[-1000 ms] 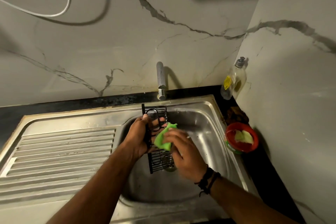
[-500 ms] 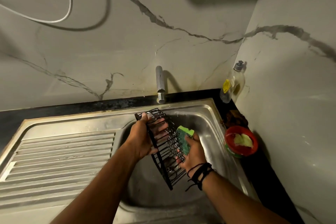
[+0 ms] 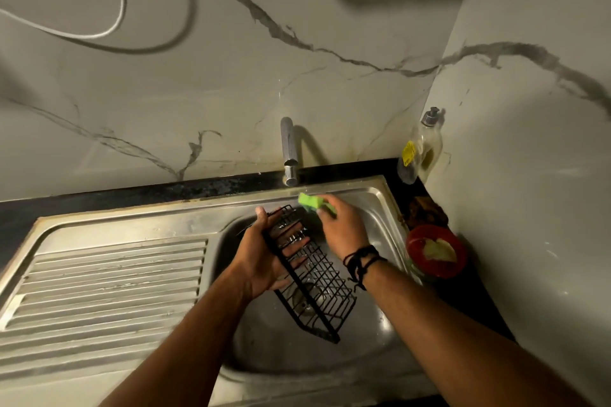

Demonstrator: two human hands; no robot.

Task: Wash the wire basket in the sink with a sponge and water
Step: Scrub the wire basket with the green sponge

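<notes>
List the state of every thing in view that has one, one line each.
wire basket: tilted, held over the sink
sponge: gripped, at the basket's far end
left hand: holding the basket
right hand: gripping the sponge
tap: no water visible
soap bottle: upright, nearly empty
red bowl: upright, holds something pale

The right hand (image 3: 342, 228) hides most of the green sponge (image 3: 312, 202). Motion blurs the left hand (image 3: 264, 258). Both forearms run off the bottom edge.
</notes>
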